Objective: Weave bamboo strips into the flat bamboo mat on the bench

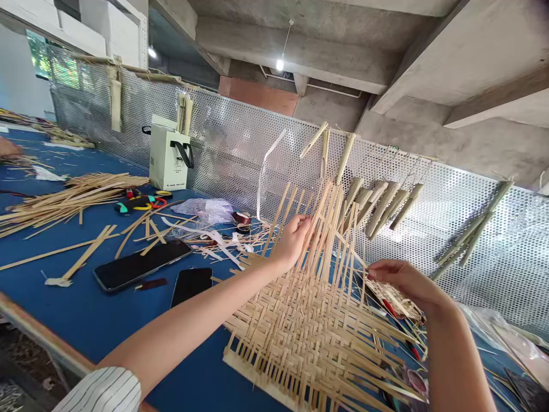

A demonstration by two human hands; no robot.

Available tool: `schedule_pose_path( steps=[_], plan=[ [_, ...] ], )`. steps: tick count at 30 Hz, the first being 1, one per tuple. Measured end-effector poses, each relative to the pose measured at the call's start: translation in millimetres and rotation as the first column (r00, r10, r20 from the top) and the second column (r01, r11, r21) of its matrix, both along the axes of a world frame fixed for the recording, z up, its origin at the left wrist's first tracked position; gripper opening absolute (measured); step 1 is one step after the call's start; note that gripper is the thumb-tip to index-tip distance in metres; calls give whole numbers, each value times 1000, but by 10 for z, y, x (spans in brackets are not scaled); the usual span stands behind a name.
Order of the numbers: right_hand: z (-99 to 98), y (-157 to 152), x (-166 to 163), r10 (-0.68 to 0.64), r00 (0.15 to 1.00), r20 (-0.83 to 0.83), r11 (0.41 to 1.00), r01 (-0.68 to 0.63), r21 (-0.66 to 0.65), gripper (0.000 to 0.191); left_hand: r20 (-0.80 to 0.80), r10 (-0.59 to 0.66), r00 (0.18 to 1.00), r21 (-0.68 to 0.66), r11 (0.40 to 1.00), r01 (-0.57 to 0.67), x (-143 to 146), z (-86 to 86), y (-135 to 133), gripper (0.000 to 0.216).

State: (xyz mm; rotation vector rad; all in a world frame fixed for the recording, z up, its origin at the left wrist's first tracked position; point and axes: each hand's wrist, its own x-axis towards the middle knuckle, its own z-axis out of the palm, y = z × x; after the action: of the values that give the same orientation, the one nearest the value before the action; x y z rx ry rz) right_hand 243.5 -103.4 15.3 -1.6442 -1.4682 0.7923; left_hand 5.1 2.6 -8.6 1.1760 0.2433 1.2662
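A half-woven mat of pale bamboo strips [309, 332] lies on the blue table [86, 309], its far strips bent upward. My left hand [294, 237] is closed around a bundle of those upright strips at the mat's far edge. My right hand [403, 280] sits at the mat's right side, fingers curled and pinched on loose strip ends there. Both forearms reach in from the bottom of the view.
Two dark phones [141, 264] [191, 284] lie left of the mat. A pile of loose bamboo strips [64, 200], scissors [141, 203] and a white box [168, 157] sit further left. A perforated metal screen [240, 154] with hanging bamboo pieces backs the table. Another person's hand [8, 149] shows far left.
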Motion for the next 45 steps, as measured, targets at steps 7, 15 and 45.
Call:
schedule_pose_path(
  steps=[7,15,45],
  plan=[
    [-78,66,31,1,999,-51,1000,-1,-11,24,-60,54,997,76,996,-49,1,11,-13,11],
    [-109,74,34,21,998,-64,1000,-22,-17,25,-101,176,979,235,961,-149,-61,29,-89,20],
    [9,6,-45,-25,994,-107,995,35,94,29,-118,291,950,332,913,-238,-32,-35,-43,25]
  ],
)
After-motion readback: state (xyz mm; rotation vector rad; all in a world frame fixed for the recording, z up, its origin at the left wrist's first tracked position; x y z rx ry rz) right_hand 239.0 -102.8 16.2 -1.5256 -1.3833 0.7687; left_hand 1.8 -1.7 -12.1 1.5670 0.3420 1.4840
